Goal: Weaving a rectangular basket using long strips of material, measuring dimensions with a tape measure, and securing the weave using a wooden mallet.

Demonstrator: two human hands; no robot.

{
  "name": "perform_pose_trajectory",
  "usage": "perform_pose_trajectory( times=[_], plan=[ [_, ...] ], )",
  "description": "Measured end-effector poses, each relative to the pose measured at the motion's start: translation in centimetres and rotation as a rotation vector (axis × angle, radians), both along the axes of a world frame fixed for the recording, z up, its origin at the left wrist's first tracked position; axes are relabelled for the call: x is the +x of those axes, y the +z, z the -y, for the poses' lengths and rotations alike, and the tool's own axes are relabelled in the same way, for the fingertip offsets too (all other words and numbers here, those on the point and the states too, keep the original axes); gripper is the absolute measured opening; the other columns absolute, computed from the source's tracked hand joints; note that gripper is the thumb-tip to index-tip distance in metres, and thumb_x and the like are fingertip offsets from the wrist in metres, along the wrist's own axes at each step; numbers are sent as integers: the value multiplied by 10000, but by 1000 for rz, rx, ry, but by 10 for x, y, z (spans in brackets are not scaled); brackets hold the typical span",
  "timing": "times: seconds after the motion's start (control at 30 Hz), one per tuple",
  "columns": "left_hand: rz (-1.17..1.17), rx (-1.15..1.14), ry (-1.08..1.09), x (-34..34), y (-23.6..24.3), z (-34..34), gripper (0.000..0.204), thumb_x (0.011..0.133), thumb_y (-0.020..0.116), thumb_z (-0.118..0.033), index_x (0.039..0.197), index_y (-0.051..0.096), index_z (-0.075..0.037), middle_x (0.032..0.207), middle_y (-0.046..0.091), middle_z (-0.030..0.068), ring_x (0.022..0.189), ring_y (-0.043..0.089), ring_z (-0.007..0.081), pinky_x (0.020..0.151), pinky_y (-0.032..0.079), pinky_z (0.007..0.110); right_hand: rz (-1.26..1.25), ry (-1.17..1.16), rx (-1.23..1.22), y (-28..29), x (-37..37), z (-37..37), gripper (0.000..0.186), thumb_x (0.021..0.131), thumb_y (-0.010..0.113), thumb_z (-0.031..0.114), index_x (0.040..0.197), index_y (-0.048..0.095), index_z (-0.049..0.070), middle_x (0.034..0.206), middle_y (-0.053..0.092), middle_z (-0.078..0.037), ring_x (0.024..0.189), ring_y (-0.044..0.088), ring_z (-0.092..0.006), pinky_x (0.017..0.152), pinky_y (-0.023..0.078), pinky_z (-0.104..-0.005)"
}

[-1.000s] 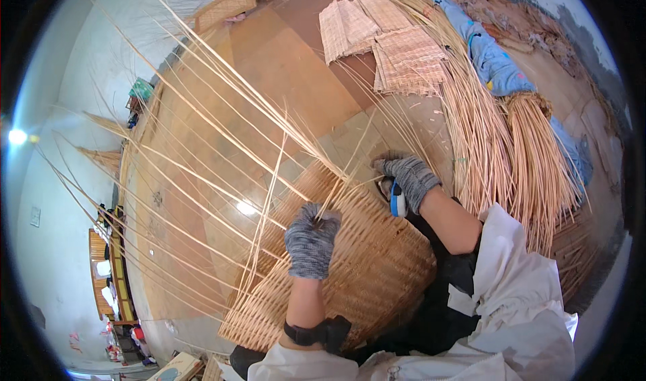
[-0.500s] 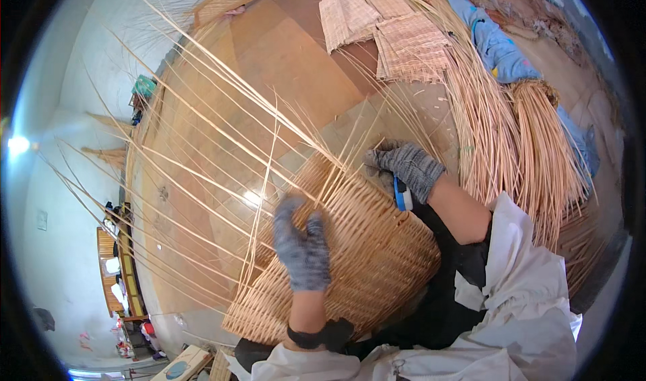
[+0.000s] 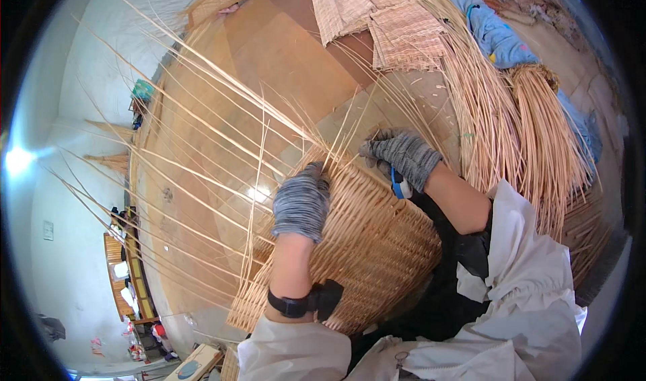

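A partly woven wicker piece (image 3: pixel 377 240) rests across my lap, with long loose rods (image 3: pixel 202 129) fanning out from its far left edge. My left hand (image 3: pixel 301 203), in a grey knitted glove, is closed at that edge, its fingertips pinching a rod among the upright stakes. My right hand (image 3: pixel 404 158), gloved alike, is curled just beyond the right corner of the weave. A blue-and-white object (image 3: pixel 400 184) shows under its palm; the fingers hide most of it, so its kind cannot be made out.
Flat woven panels (image 3: pixel 404 34) lie on the floor ahead. Long bundles of peeled rods (image 3: pixel 542 145) lie at the right, beside a blue cloth roll (image 3: pixel 494 34). A wooden bench (image 3: pixel 121 277) stands by the left wall, and the loose rods reach out toward that side.
My left hand has moved up and forward from over the weave to its edge, and its fingers have closed there. The right hand has shifted slightly; the view has moved a little.
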State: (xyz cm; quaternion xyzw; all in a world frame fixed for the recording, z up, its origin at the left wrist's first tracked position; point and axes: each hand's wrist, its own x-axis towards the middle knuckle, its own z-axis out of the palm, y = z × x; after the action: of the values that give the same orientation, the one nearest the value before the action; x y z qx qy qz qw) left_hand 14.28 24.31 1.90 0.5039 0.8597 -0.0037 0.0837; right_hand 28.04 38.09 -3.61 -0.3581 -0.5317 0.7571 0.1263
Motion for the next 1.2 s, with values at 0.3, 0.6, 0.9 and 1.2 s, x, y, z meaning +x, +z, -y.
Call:
perform_pose_trajectory(
  times=[0.3, 0.6, 0.9, 1.2],
  plan=[
    [389, 577, 124, 9, -21, 18, 157, 779, 666, -92, 912, 664, -8, 836, 667, 120, 742, 626, 179, 720, 477, 273, -9, 29, -13, -3, -3, -4, 120, 785, 659, 173, 741, 618, 69, 603, 581, -16, 465, 472, -87, 405, 356, -222],
    [562, 515, 181, 15, -4, 16, 220, 813, 625, -74, 1020, 628, -1, 864, 648, 110, 723, 600, 148, 679, 477, 260, -235, 43, -147, 7, -1, 6, 116, 780, 668, 154, 868, 641, 85, 595, 548, 4, 452, 477, -93, 393, 365, -232],
    [100, 779, -101, 59, -20, 44, 345, 808, 618, -101, 1137, 548, -20, 972, 623, 176, 901, 612, 272, 809, 479, 346, -133, -99, -84, 4, 9, -7, 203, 784, 674, 140, 925, 582, 27, 627, 582, -43, 417, 480, -105, 375, 376, -236],
    [-309, 675, -41, 61, -65, 17, 555, 753, 663, -301, 1203, 474, -36, 1132, 532, 156, 990, 509, 311, 850, 371, 409, 126, 90, 77, -12, 12, -18, 207, 787, 679, 205, 873, 596, 36, 643, 601, -54, 421, 484, -110, 384, 384, -241]
  ],
)
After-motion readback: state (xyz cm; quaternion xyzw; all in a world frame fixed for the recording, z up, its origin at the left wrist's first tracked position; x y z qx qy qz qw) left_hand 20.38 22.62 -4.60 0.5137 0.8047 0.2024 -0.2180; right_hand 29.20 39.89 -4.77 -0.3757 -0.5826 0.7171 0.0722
